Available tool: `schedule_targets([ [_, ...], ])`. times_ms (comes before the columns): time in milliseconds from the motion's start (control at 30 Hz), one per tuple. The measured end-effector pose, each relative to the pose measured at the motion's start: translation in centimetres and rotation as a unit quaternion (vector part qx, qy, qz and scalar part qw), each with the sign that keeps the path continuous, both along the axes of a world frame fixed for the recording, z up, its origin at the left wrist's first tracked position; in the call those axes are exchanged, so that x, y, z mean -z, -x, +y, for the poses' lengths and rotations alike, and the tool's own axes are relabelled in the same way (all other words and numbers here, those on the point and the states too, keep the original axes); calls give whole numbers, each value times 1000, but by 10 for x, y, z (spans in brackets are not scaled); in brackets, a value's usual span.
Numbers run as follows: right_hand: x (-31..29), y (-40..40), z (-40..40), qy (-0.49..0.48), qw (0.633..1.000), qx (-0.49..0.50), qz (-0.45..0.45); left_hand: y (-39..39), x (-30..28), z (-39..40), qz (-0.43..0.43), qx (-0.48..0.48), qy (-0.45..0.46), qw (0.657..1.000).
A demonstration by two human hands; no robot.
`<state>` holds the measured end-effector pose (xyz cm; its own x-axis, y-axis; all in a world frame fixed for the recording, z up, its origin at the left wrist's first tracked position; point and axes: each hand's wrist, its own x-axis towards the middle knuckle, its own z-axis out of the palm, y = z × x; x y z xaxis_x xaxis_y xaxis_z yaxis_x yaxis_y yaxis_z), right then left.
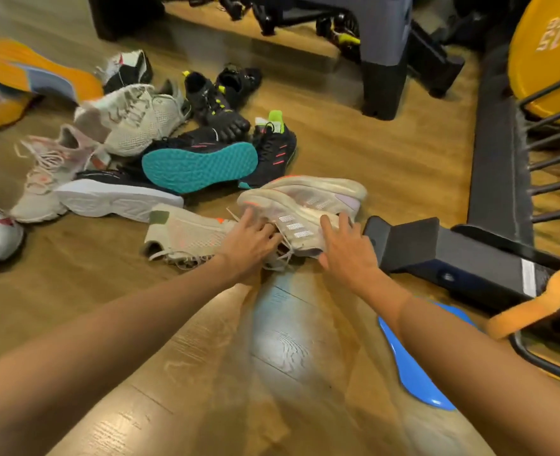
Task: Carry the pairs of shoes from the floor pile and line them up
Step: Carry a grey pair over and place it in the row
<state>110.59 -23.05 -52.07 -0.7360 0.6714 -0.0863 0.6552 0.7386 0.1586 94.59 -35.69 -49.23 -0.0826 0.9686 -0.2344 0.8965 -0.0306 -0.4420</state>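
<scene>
Now both hands on the cream pair

Your left hand (250,240) and right hand (344,248) lie with spread fingers on a cream striped sneaker (292,222) lying on its side on the wood floor (206,357); whether either grasps is unclear. Its twin (318,192) lies just behind. A black rack foot (403,241) crowds the right; the shoe pile (160,143) lies left. Long axis runs left-right.

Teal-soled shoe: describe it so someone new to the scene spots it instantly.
Start at the shoe pile on the wooden floor. At its near centre a black shoe lies on its side, sole facing the camera. It is the only one showing a bright teal sole.
</scene>
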Motion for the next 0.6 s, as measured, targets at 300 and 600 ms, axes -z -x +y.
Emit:
schedule_targets([
  [300,-24,18,37,287,954,45,75,-14,-10,17,-68,-113,197,972],
  [600,-18,12,14,518,843,140,-35,-11,4,8,-224,-178,266,920],
])
